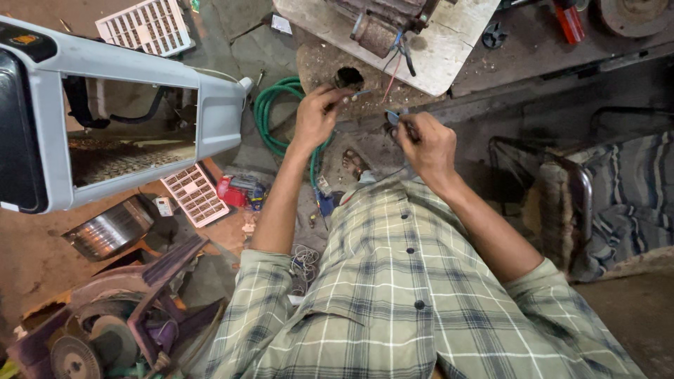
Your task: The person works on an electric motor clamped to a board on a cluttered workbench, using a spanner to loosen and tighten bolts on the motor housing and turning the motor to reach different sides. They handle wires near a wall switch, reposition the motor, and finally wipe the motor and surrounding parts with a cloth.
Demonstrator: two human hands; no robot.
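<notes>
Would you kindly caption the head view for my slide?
Left hand and right hand pinch thin wires above a cluttered workshop floor.

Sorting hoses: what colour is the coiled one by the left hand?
Green hose, clearest in the head view.

Open floor is left between the two raised hands. Passage to the left is blocked by the grey plastic housing (126, 112) and green hose (270, 116); ahead, the way is barred by the wooden board (456, 42).

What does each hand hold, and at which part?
The left hand pinches a thin blue wire near its free end. The right hand grips a small blue tool by its handle; its kind is unclear.
</notes>
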